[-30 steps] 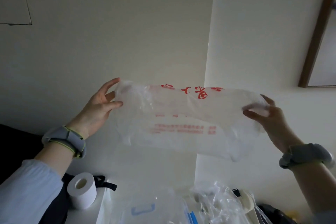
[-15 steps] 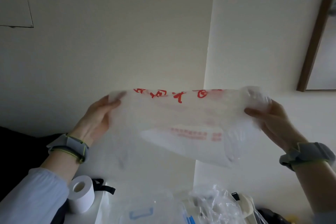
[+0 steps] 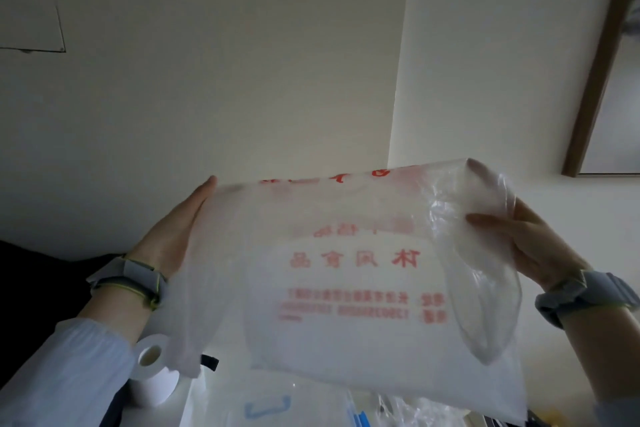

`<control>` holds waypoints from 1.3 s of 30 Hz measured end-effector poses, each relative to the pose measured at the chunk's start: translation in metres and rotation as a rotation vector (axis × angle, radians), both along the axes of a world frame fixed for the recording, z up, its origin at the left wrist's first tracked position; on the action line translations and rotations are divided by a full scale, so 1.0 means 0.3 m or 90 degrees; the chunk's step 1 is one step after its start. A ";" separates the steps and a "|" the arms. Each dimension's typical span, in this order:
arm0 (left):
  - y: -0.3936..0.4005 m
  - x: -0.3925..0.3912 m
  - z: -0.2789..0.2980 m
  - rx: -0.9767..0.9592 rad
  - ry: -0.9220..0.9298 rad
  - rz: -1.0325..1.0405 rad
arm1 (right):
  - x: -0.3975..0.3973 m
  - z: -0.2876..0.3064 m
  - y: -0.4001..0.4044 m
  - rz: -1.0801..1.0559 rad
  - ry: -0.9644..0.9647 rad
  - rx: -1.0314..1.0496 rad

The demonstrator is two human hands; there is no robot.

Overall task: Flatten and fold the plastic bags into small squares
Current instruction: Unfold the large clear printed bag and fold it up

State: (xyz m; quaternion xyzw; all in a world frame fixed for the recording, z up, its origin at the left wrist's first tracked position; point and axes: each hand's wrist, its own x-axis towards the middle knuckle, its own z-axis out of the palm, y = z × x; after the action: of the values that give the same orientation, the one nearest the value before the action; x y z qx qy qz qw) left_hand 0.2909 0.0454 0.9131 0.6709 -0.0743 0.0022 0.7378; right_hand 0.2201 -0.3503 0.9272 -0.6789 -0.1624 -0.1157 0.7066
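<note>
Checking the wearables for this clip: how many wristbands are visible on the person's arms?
2. One grey wristband with a yellow-green edge sits on the left wrist, beside the plastic bag. The other grey wristband is on the right wrist, at the frame's right edge. None appear hidden.

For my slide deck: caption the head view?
Both hands hold a printed plastic bag spread in the air.
</note>
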 end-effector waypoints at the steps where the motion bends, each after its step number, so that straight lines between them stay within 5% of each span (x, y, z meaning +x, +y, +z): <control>1: -0.009 -0.001 0.005 -0.021 -0.026 -0.003 | -0.004 0.001 0.001 0.005 0.005 -0.008; 8: 0.018 0.012 0.023 -0.132 -0.237 0.025 | -0.012 -0.031 -0.021 0.004 0.034 -0.041; 13: 0.034 0.001 0.030 -0.096 -0.279 0.078 | -0.002 -0.049 -0.007 0.048 0.062 -0.024; 18: 0.028 0.018 0.005 -0.180 -0.287 0.176 | 0.040 -0.064 -0.007 -0.073 0.018 -0.001; 20: 0.034 0.023 -0.008 -0.195 -0.214 0.083 | 0.055 -0.076 -0.007 -0.066 0.016 0.010; 23: 0.019 0.004 -0.038 -0.057 -0.135 -0.174 | 0.068 -0.084 -0.003 -0.044 0.011 0.026; 27: 0.051 0.021 -0.007 -0.013 -0.182 -0.119 | 0.079 -0.102 -0.043 -0.011 0.081 0.010; 33: 0.067 0.021 0.128 0.252 -0.236 -0.221 | 0.073 -0.049 0.010 -0.129 0.013 -0.317; 36: 0.008 0.014 0.202 0.465 -0.290 -0.272 | 0.097 -0.021 0.185 0.008 -0.049 -0.577; 39: -0.041 -0.006 0.251 0.519 -0.288 -0.318 | 0.121 -0.049 0.345 0.164 0.033 -0.684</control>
State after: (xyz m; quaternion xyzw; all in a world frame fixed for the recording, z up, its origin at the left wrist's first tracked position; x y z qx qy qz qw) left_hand 0.2892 0.0330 0.9885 0.8480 -0.3838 -0.0580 0.3607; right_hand 0.2563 -0.2467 0.9125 -0.9213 -0.2627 0.0874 0.2730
